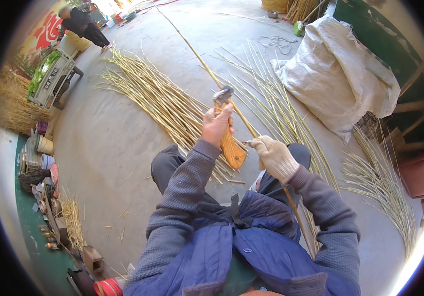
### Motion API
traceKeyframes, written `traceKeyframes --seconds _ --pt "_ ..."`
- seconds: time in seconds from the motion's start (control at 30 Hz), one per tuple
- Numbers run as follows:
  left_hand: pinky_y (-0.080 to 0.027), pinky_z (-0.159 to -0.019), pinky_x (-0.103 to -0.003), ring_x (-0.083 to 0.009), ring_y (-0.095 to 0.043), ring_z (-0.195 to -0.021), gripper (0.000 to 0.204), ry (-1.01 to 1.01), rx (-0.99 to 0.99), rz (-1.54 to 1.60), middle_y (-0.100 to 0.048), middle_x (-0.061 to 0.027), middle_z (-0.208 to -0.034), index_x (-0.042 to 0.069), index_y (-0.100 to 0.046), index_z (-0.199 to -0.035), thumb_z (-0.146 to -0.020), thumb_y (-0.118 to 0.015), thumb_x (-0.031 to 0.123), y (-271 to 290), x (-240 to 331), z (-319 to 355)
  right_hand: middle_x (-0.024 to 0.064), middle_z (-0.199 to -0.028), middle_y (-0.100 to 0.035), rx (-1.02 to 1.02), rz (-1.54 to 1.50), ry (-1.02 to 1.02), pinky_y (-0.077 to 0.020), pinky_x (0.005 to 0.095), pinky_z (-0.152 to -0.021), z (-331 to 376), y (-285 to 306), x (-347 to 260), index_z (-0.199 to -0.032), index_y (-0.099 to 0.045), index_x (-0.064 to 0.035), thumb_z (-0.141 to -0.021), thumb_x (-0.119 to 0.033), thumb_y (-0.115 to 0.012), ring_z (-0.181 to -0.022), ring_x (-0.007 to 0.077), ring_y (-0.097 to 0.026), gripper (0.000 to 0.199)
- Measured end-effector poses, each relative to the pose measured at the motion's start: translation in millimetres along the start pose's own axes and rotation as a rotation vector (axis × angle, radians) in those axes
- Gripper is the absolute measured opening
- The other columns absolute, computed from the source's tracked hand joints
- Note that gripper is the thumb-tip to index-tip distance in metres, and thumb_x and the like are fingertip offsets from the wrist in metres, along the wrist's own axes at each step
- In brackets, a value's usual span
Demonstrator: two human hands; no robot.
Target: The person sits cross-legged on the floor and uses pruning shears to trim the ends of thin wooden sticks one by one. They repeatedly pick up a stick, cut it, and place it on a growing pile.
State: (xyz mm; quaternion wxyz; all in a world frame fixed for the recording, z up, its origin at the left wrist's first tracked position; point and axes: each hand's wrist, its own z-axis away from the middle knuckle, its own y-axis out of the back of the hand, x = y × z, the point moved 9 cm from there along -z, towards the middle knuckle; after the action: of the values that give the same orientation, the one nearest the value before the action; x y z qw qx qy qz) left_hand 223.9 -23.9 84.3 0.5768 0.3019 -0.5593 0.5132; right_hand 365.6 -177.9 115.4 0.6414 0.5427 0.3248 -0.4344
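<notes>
My bare left hand (pixel 217 124) is closed round a wooden-handled tool (pixel 232 148) with a dark metal head. That head lies against a long thin stick (pixel 197 55), which slants from the far left down past my right thigh. In a cream knitted glove, my right hand (pixel 275 157) grips the same stick lower down. A small metal tip (pixel 247 142) pokes out by its fingers; what it belongs to is hidden. Under my left hand a thick bundle of yellow-brown sticks (pixel 152 96) lies on the floor. Greener, thinner sticks (pixel 291 116) are spread to the right of it.
A big white sack (pixel 337 74) lies at the far right, with more loose sticks (pixel 379 187) nearer. Along the left wall stand a cream bucket (pixel 45 145) and assorted clutter. A person (pixel 86 24) bends near a small cart (pixel 54 79) at the far left.
</notes>
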Motion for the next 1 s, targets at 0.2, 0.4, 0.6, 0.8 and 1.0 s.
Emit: traceKeyframes --seconds 0.2,0.4,0.6,0.8,1.0 --pt "-0.049 -0.046 -0.024 -0.0103 -0.059 -0.054 0.025 -0.084 0.142 -0.05 -0.063 -0.0022 -0.072 0.005 -0.071 -0.104 -0.098 -0.079 0.028 64 27 -36 0.0194 -0.107 -0.066 0.01 0.671 0.507 -0.0595 0.0459 -0.068 77 -17 18 -0.113 -0.064 -0.0025 -0.099 -0.008 -0.057 -0.074 0.0378 -0.071 0.017" --pt "-0.049 -0.049 -0.024 -0.0095 -0.057 -0.056 0.021 0.006 0.23 -0.059 -0.06 -0.0006 -0.073 0.006 -0.071 -0.105 -0.1 -0.076 0.025 137 44 -103 0.0139 -0.064 -0.066 -0.057 0.598 -0.075 -0.0568 0.0474 -0.057 262 35 131 -0.113 -0.07 -0.0063 -0.108 -0.03 -0.057 -0.061 0.0325 -0.072 0.027" --pt "-0.05 -0.049 -0.023 -0.009 -0.057 -0.056 0.023 0.026 0.106 -0.116 -0.06 -0.001 -0.073 0.005 -0.068 -0.104 -0.103 -0.072 0.027 44 8 -60 0.0148 -0.075 -0.071 0.057 0.254 -0.211 -0.0583 0.0431 -0.066 192 50 116 -0.122 -0.067 -0.007 -0.108 -0.036 -0.056 -0.071 0.0308 -0.075 0.034" --pt "-0.05 -0.046 -0.024 -0.0099 -0.058 -0.052 0.025 0.08 -0.028 0.007 -0.06 -0.0004 -0.07 0.006 -0.066 -0.105 -0.103 -0.073 0.029 -41 -44 19 0.0112 -0.068 -0.068 0.077 0.389 0.143 -0.0564 0.0435 -0.063 10 37 19 -0.115 -0.063 -0.0047 -0.113 -0.04 -0.046 -0.067 0.0313 -0.072 0.039" --pt "-0.05 -0.049 -0.025 -0.0099 -0.056 -0.054 0.031 0.042 0.271 -0.021 -0.059 -0.0011 -0.07 0.008 -0.067 -0.091 -0.095 -0.08 0.037 74 -11 -39 0.0136 -0.06 -0.062 0.07 0.68 0.258 -0.0504 0.0458 -0.047 74 7 49 -0.104 -0.061 -0.0084 -0.111 -0.034 -0.051 -0.054 0.0345 -0.067 0.028"
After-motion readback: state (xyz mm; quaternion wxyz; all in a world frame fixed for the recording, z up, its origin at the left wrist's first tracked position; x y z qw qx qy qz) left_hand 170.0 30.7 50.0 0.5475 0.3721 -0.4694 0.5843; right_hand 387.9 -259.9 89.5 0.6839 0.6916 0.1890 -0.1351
